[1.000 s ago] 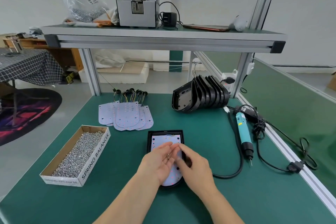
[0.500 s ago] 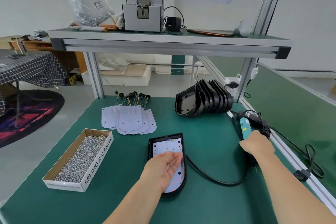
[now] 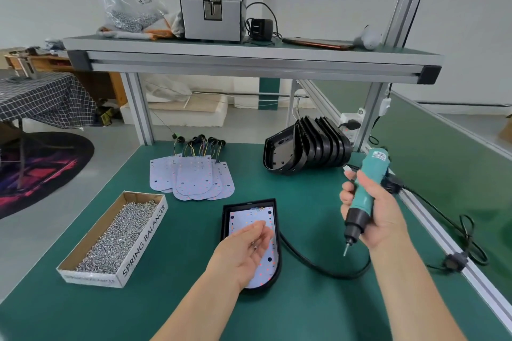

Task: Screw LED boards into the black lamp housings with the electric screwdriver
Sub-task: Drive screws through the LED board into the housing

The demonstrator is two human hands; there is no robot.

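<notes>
A black lamp housing lies flat on the green mat with a white LED board seated in it. My left hand hovers palm-up over the board, fingers relaxed, with a couple of small screws lying in the palm. To the right, my right hand grips the teal electric screwdriver, lifted off the mat. Its bit points down and left, to the right of the housing and above the mat.
A cardboard box of screws sits at the left. Spare LED boards with wires lie fanned behind the housing. Several empty black housings lean at the back right. The screwdriver's black cable loops beside the housing. An aluminium rail edges the right side.
My right hand left the housing, reached right to the screwdriver lying on the mat, and now holds it raised with the bit tilted toward the housing. My left hand stayed over the board, turning palm-up.
</notes>
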